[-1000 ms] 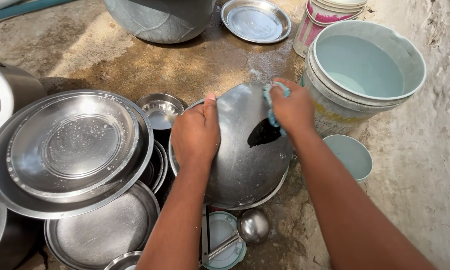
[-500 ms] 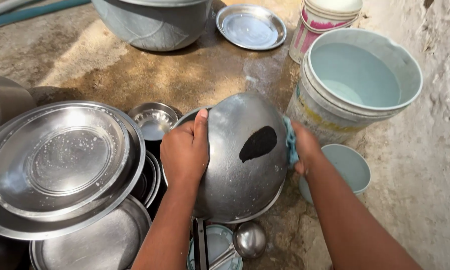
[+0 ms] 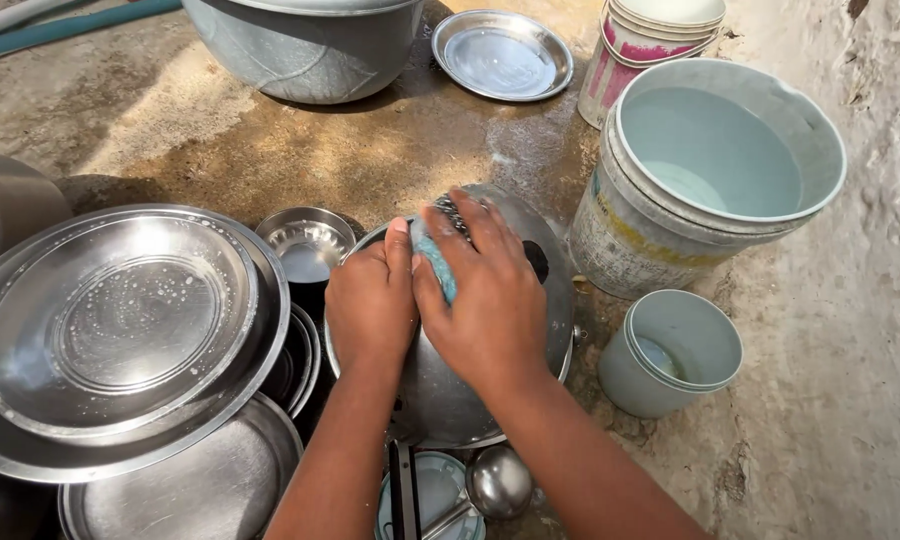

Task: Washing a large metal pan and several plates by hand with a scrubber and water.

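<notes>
On the ground, dome-up steel bowl (image 3: pixel 530 330)

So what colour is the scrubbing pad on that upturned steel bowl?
Light blue with a dark steel-wool part, seen in the head view: the scrubbing pad under the right hand.

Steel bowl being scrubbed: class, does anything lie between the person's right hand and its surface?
Yes. A blue scrubber sits under the right hand, pressed on the overturned steel bowl. The left hand grips the bowl directly.

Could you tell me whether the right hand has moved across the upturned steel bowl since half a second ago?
Yes. The right hand moved left, away from the water bucket, across the steel bowl beside the left hand.
</notes>
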